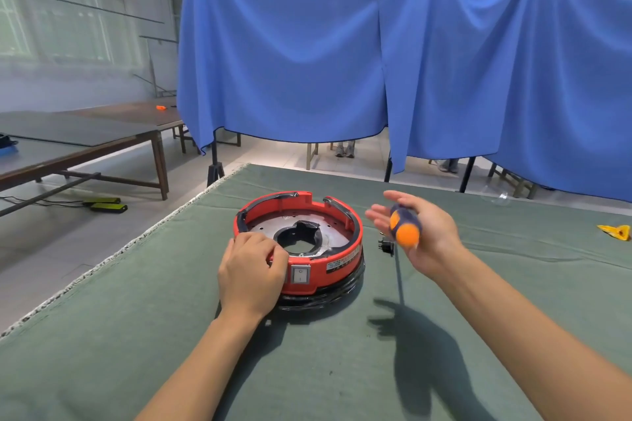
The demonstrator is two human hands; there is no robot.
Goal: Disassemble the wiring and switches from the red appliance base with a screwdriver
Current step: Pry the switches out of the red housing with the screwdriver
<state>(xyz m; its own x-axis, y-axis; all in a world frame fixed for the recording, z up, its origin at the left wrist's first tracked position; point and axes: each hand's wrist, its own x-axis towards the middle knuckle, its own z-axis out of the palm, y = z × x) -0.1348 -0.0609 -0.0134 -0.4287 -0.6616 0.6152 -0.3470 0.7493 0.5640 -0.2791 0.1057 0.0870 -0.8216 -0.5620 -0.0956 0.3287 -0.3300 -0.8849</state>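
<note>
The red appliance base (342, 251) stands on the green cloth, with a metal plate inside and a grey rocker switch (301, 274) on its near wall. A black cord (328, 297) is wound under it. My left hand (251, 275) grips the base's near-left rim, its fingers curled over the edge beside the switch. To the right of the base, my right hand (422, 232) is raised palm up with straight, spread fingers. The blurred orange and dark blue screwdriver (405, 227) lies against that palm, and its thin shaft points down toward the cloth.
A small black part (385, 245) lies on the cloth just right of the base. A yellow and orange item (615, 232) sits at the far right. The green cloth table (307, 369) ends at a left edge. Blue curtains (376, 61) hang behind it.
</note>
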